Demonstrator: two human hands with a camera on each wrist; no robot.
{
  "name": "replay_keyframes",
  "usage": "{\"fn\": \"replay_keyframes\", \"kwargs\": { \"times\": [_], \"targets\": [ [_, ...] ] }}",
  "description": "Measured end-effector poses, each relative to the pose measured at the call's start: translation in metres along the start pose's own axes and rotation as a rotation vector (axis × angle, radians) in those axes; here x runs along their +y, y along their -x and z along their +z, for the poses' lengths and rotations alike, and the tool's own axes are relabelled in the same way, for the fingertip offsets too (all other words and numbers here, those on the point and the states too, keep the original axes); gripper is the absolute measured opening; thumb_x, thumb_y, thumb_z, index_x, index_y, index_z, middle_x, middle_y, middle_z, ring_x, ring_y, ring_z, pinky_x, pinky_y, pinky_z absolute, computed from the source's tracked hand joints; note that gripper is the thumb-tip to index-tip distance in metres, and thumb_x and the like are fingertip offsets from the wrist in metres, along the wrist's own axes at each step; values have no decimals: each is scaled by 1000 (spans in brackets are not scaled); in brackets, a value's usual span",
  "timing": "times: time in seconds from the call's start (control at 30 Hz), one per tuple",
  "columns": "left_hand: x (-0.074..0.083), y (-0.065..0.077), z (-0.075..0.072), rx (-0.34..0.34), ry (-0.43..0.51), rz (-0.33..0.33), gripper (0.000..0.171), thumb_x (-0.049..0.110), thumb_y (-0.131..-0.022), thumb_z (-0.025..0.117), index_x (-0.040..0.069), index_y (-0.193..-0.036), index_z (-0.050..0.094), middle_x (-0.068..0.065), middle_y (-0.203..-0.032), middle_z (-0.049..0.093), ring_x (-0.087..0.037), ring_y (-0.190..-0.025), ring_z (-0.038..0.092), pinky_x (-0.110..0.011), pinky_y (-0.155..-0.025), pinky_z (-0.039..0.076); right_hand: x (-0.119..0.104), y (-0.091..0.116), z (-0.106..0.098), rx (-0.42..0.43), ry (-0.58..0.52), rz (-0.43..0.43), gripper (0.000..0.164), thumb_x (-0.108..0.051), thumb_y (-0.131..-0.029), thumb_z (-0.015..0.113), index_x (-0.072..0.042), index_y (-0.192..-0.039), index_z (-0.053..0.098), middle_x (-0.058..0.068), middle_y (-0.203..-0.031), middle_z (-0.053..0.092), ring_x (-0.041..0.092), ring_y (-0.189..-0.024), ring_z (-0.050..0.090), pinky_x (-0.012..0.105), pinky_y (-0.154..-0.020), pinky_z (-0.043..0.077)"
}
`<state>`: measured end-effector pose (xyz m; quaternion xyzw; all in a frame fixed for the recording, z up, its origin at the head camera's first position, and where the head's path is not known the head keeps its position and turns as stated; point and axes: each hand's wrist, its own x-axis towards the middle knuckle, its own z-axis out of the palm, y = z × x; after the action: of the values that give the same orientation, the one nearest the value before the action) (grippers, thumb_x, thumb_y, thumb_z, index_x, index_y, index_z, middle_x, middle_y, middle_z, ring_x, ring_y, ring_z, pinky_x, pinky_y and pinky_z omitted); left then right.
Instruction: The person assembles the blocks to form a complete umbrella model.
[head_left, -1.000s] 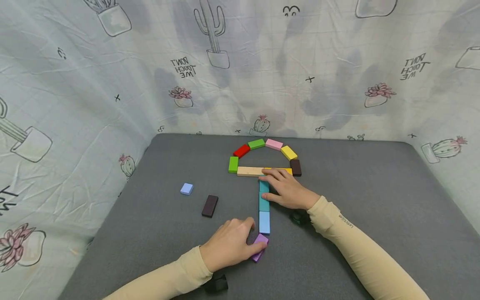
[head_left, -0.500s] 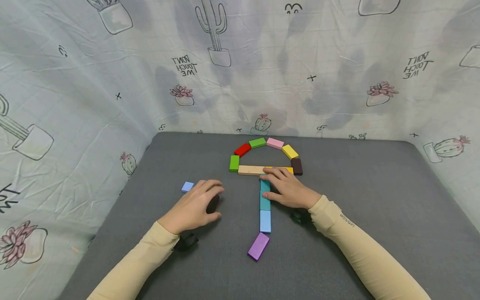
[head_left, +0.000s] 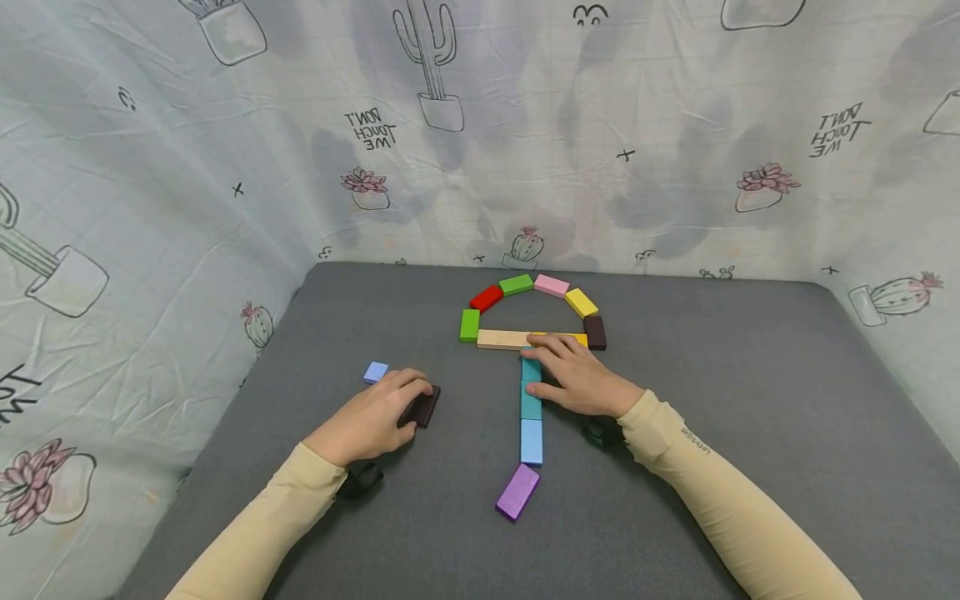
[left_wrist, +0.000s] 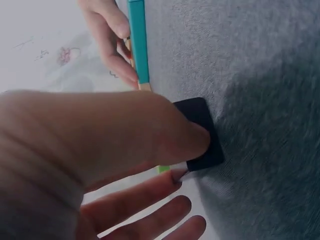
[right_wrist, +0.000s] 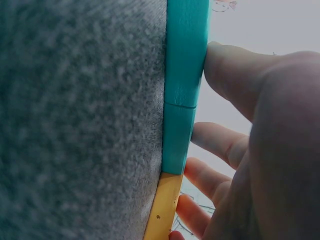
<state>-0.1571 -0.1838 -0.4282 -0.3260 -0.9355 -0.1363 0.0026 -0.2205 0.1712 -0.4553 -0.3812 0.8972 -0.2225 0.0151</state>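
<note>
My left hand (head_left: 371, 419) pinches a dark brown wooden block (head_left: 427, 408) on the left part of the table, thumb on one side and index finger on the other. In the left wrist view the thumb partly covers this dark block (left_wrist: 207, 160). My right hand (head_left: 577, 382) rests with extended fingers on two teal blocks (right_wrist: 186, 55) laid end to end; its other fingertips touch the yellow block (right_wrist: 167, 207) beyond them. Below the teal pair, a light blue block (head_left: 532, 442) and a slanted purple block (head_left: 517, 492) continue the line.
A small blue block (head_left: 375, 372) lies just beyond my left hand. An arch of several coloured blocks, among them a red one (head_left: 487, 297) and a pink one (head_left: 551, 286), stands above a beige block (head_left: 501, 339). A patterned cloth (head_left: 480, 150) hangs behind the grey table (head_left: 712, 358).
My left hand has let go of the purple block, moved up and left, and taken hold of the dark brown block. The right hand stays on the teal blocks.
</note>
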Motion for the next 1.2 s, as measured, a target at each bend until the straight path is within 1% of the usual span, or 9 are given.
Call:
{"fn": "replay_keyframes", "kwargs": {
  "times": [0.17, 0.23, 0.4, 0.57, 0.73, 0.87, 1.0, 1.2],
  "targets": [
    [4, 0, 6, 6, 37, -4, 43, 11, -83, 86, 4, -121, 68, -11, -125, 63, -24, -111, 63, -39, -88, 58, -1, 0, -1, 5, 0, 0, 55, -31, -102, 68, -2, -147, 54, 21, -158, 44, 44, -140, 42, 61, -113, 37],
    [8, 0, 8, 9, 60, 8, 42, 14, -83, 87, 5, -119, 68, -8, -120, 62, -19, -105, 63, -36, -85, 58, -1, 1, -1, 7, -2, 1, 54, -31, -102, 68, -2, -146, 55, 21, -158, 44, 44, -140, 42, 61, -113, 37],
    [24, 4, 15, 26, 97, 68, 41, 20, -82, 89, 5, -115, 69, -4, -110, 61, -13, -94, 60, -30, -81, 56, -2, 0, -1, 7, -2, 0, 54, -30, -102, 68, -2, -146, 55, 21, -158, 44, 44, -140, 42, 61, -114, 37],
    [42, 8, 21, 16, 108, 111, 41, 26, -82, 89, 7, -112, 70, -2, -106, 58, -8, -87, 56, -25, -76, 54, -2, 0, 0, 5, 4, 0, 55, -31, -102, 68, -2, -146, 55, 21, -158, 44, 44, -141, 41, 62, -114, 36],
    [58, 11, 24, 10, 111, 123, 40, 31, -82, 89, 9, -109, 69, 0, -102, 56, -7, -86, 53, -24, -74, 53, -2, 0, -1, -2, 0, 9, 55, -31, -102, 68, -2, -147, 54, 21, -159, 43, 44, -142, 40, 62, -115, 35],
    [67, 12, 25, 5, 127, 130, 40, 34, -82, 89, 11, -108, 69, 1, -101, 56, -7, -85, 52, -23, -74, 52, -1, 0, 0, -7, 3, 14, 55, -32, -102, 67, -3, -148, 54, 21, -159, 43, 44, -142, 40, 62, -115, 35],
    [71, 13, 29, -8, 129, 131, 42, 39, -82, 88, 13, -109, 69, 3, -102, 56, -5, -85, 50, -20, -73, 51, 0, 0, 0, -3, 7, 11, 55, -31, -102, 67, -3, -148, 54, 22, -159, 43, 45, -142, 40, 62, -115, 35],
    [74, 14, 33, 2, 130, 152, 42, 39, -81, 89, 14, -107, 68, 4, -100, 55, -4, -84, 49, -19, -72, 49, 1, 0, 1, 8, 11, -4, 55, -31, -102, 67, -2, -147, 54, 22, -157, 44, 44, -140, 41, 62, -113, 36]
  ]
}}
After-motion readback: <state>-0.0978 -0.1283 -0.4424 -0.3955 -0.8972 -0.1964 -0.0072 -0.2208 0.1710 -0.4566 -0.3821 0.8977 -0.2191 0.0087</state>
